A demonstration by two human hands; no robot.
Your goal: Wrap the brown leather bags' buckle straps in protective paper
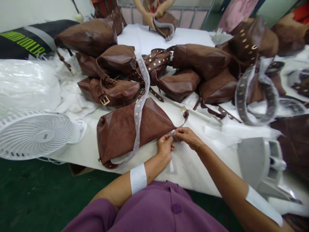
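Note:
A brown handbag lies on its side on the table in front of me. A studded strap wrapped in clear film runs across it. At the bag's right corner, my left hand and my right hand meet, both closed in a pinch around a small shiny metal fitting. The fingertips partly hide the fitting. Beneath the hands, a strip of clear plastic film hangs down. Just beyond my right hand, a short brown buckle strap curls upward from the bag's corner.
Several brown bags are piled across the back of the table. White fans stand at left and right. Clear plastic bags lie at far left. A film-wrapped strap loops at right. Across the table, a co-worker's hands handle another bag.

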